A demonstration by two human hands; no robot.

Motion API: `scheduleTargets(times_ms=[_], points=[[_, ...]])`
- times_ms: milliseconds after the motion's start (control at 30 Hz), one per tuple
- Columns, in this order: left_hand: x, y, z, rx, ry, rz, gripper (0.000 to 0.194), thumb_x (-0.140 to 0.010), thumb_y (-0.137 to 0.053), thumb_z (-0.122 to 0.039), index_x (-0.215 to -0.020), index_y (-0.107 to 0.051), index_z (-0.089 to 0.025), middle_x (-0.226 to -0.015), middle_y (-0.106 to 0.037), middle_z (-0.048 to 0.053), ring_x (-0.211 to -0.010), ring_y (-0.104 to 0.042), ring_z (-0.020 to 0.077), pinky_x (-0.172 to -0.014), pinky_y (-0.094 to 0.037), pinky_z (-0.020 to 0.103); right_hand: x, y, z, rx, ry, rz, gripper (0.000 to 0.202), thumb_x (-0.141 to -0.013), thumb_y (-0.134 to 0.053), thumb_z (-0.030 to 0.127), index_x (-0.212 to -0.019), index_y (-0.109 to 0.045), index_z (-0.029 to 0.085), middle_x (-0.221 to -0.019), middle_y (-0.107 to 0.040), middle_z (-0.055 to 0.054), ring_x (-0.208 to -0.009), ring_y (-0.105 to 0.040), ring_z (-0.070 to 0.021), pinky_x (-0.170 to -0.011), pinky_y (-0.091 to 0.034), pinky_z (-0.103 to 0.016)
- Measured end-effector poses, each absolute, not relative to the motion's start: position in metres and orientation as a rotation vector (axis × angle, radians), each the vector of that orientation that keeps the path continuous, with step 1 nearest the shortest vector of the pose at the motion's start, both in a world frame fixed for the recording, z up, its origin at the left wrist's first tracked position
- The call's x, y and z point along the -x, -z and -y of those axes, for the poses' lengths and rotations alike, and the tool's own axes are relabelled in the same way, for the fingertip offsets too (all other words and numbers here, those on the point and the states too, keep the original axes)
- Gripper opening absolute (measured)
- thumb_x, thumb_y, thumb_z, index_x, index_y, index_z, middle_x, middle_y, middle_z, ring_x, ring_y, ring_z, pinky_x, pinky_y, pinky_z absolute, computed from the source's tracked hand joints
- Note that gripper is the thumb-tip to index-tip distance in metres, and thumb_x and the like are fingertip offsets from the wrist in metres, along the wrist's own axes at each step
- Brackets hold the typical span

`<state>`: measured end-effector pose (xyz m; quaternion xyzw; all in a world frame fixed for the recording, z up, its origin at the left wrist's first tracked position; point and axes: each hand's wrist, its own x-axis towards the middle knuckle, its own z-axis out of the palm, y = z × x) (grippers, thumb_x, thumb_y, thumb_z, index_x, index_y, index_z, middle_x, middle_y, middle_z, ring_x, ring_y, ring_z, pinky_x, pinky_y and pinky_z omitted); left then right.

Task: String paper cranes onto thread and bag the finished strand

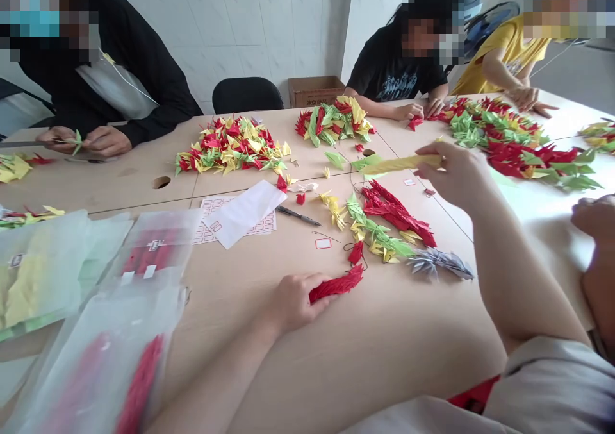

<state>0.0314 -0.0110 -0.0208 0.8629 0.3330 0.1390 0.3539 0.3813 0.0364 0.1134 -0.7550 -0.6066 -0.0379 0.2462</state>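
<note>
Near the table's middle my left hand (300, 302) is closed around a red bundle of folded paper cranes (339, 284). A dark thread runs from its far end to a small red paper piece (356, 253). Farther forward and to the right, my raised right hand (454, 171) grips one end of a long yellow folded-paper strip (402, 164), blurred, whose exact kind I cannot tell. Between my hands lie a red crane strand (396, 213), a green and yellow strand (377, 229) and a grey-blue bundle (442, 264).
Piles of paper cranes (233, 144) lie along the far side, where several people sit working. Printed sheets (240, 219), a black pen (298, 215) and a small label (323, 243) are mid-table. Clear bags (96, 357) with crane bundles cover the left. A person's hand (593, 216) is at far right.
</note>
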Motion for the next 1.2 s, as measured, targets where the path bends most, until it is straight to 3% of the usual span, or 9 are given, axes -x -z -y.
scheduleTargets(times_ms=[100,233,400,533,700,933,1067,1200], points=[[-0.032,0.019,0.011,-2.197,-0.378,-0.887,0.028,-0.089,-0.059,-0.043,-0.110,-0.068,-0.027,-0.101,-0.075,0.001,-0.088,-0.070,0.0203,-0.076,-0.049,0.028,-0.392,-0.099,0.007,2.150,-0.049,1.582,0.026,-0.084,-0.064,0.036,-0.109,-0.067,0.029,-0.086,-0.072,-0.008,-0.074,-0.063,-0.0262,-0.070,-0.048,-0.040],[-0.032,0.018,0.011,-2.163,-0.380,-0.883,0.028,-0.087,-0.062,-0.041,-0.111,-0.069,-0.029,-0.103,-0.076,0.000,-0.087,-0.070,0.0204,-0.074,-0.049,0.028,-0.397,-0.079,0.030,2.127,-0.145,1.913,0.031,-0.088,-0.057,0.052,-0.107,-0.068,0.029,-0.115,-0.069,-0.009,-0.085,-0.065,-0.0265,-0.076,-0.048,-0.041],[-0.031,0.018,0.011,-2.152,-0.438,-0.840,0.028,-0.088,-0.060,-0.044,-0.109,-0.069,-0.029,-0.100,-0.076,0.000,-0.087,-0.070,0.0195,-0.077,-0.050,0.027,-0.379,-0.058,0.016,2.145,-0.205,1.940,0.025,-0.088,-0.056,0.042,-0.098,-0.068,0.022,-0.095,-0.072,-0.009,-0.085,-0.065,-0.0256,-0.074,-0.048,-0.036],[-0.029,0.020,0.010,-2.186,-0.508,-0.820,0.029,-0.089,-0.059,-0.044,-0.107,-0.070,-0.024,-0.098,-0.074,0.005,-0.088,-0.067,0.0205,-0.081,-0.050,0.030,-0.365,-0.025,-0.003,2.178,-0.190,2.000,0.023,-0.088,-0.057,0.040,-0.096,-0.066,0.020,-0.099,-0.070,-0.011,-0.093,-0.064,-0.0272,-0.073,-0.047,-0.034],[-0.029,0.020,0.010,-2.238,-0.644,-0.788,0.026,-0.089,-0.060,-0.038,-0.106,-0.071,-0.021,-0.101,-0.067,0.009,-0.098,-0.060,0.0234,-0.087,-0.049,0.035,-0.361,-0.006,-0.012,2.151,-0.221,2.050,0.013,-0.084,-0.053,0.023,-0.082,-0.066,0.021,-0.090,-0.070,-0.008,-0.085,-0.064,-0.0231,-0.073,-0.045,-0.032],[-0.029,0.023,0.008,-2.052,-0.831,-0.891,0.024,-0.094,-0.054,-0.031,-0.110,-0.069,-0.022,-0.112,-0.062,0.009,-0.108,-0.058,0.0226,-0.096,-0.047,0.036,-0.356,-0.062,-0.007,2.092,-0.174,1.649,0.013,-0.080,-0.056,0.029,-0.077,-0.065,0.022,-0.075,-0.068,-0.005,-0.064,-0.059,-0.0195,-0.063,-0.043,-0.032],[-0.029,0.027,0.006,-1.973,-0.862,-0.929,0.022,-0.096,-0.052,-0.030,-0.105,-0.070,-0.021,-0.109,-0.063,0.009,-0.103,-0.060,0.0212,-0.090,-0.049,0.033,-0.350,-0.063,-0.010,2.038,-0.102,1.778,0.010,-0.082,-0.055,0.026,-0.077,-0.062,0.021,-0.079,-0.069,-0.006,-0.071,-0.061,-0.0216,-0.068,-0.045,-0.034],[-0.030,0.029,0.005,-1.956,-0.820,-0.946,0.023,-0.096,-0.051,-0.030,-0.104,-0.071,-0.020,-0.106,-0.063,0.009,-0.095,-0.061,0.0192,-0.076,-0.049,0.028,-0.341,-0.030,-0.016,2.028,-0.224,2.060,0.017,-0.086,-0.058,0.037,-0.095,-0.060,0.022,-0.095,-0.069,-0.009,-0.083,-0.063,-0.0261,-0.068,-0.046,-0.035]])
